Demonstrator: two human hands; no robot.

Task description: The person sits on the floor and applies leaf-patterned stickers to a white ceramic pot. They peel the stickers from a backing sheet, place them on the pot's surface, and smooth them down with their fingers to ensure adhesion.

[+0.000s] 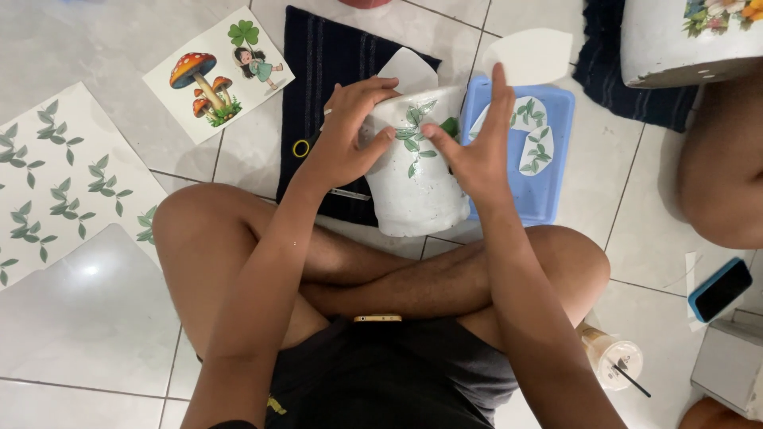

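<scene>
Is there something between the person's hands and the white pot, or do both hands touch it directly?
Nothing visible is between them. The left hand lies on the white pot, and the right hand presses the leaf cut-out onto its side.

Second pot (683,48) cut by top edge; neighbour's leg (719,175) cropped right.

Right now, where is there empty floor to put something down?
Bare tile lies between the mushroom sticker sheet and the dark cloth, and right of the blue tray, before the phone. Around the white pot and both hands it is crowded.
</scene>
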